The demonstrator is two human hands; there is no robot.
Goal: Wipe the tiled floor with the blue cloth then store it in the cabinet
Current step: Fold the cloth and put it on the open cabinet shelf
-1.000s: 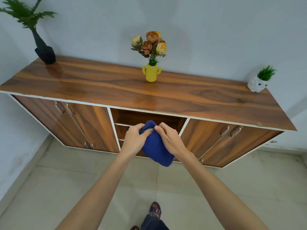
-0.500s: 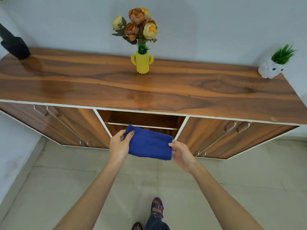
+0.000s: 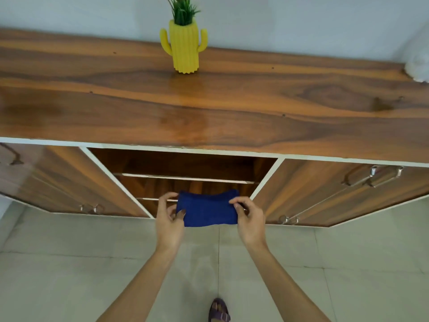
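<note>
A folded blue cloth (image 3: 207, 209) is stretched flat between my two hands, in front of the open middle bay of the wooden cabinet (image 3: 209, 105). My left hand (image 3: 169, 217) pinches its left edge and my right hand (image 3: 248, 217) pinches its right edge. The cloth's far edge reaches over the lower shelf (image 3: 151, 199) of the bay; whether it rests on the shelf I cannot tell. An upper shelf (image 3: 185, 177) sits above it. The pale tiled floor (image 3: 69, 263) lies below.
A yellow cactus-shaped vase (image 3: 184, 49) stands on the cabinet top. Closed doors with metal handles (image 3: 371, 175) flank the bay on both sides. A white pot (image 3: 417, 66) shows at the right edge. My sandalled foot (image 3: 219, 310) is on the floor.
The cloth went from bunched between both hands to spread flat and folded. I have stepped closer, and the cloth has moved forward to the lower shelf of the open bay.
</note>
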